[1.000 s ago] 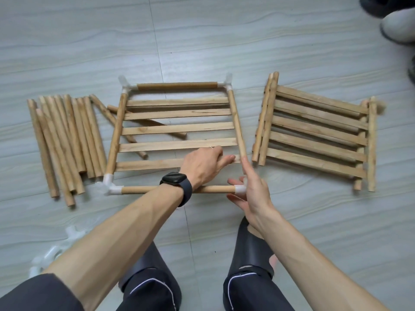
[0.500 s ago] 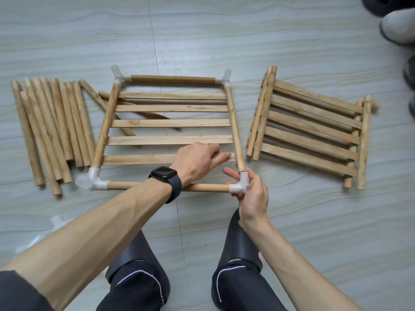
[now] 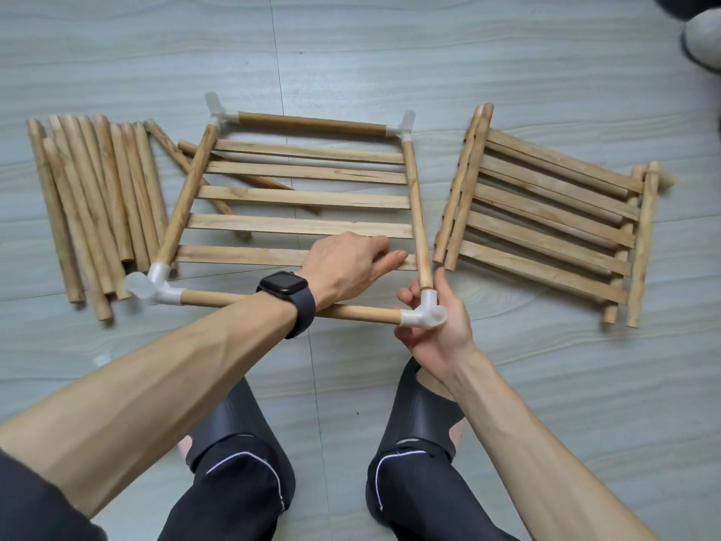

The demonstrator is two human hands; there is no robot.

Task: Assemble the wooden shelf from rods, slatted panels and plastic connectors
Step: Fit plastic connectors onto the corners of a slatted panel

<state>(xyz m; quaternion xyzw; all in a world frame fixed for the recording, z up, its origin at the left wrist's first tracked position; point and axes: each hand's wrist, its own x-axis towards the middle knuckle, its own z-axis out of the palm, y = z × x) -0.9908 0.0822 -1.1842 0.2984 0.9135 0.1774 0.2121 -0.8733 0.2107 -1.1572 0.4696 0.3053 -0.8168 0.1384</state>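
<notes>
**Shelf frame on the floor, near-right corner in hand**

The frame lies flat on the pale floor in front of the person's knees – a slatted panel edged by four rods with a white plastic connector at each corner. The near-right connector sits in the right hand, whose fingers curl round it from below while the thumb stands up beside the right side rod, which enters the connector from above. The near rod runs from that connector leftward, under the left forearm, to the near-left connector.

The left hand reaches across the near rod and holds the nearest slat, fingers bent over its far edge and the thumb lying along it close to the right side rod. A dark watch is on that wrist.

The far rod joins the two far connectors, and two loose rods lie slantwise under the slats. To the left of the frame is a pile of loose rods, side by side. To the right, just beside the frame, rests a stack of slatted panels, turned slightly askew. A light shoe shows at the top right corner – partly cut off by the edge.
</notes>
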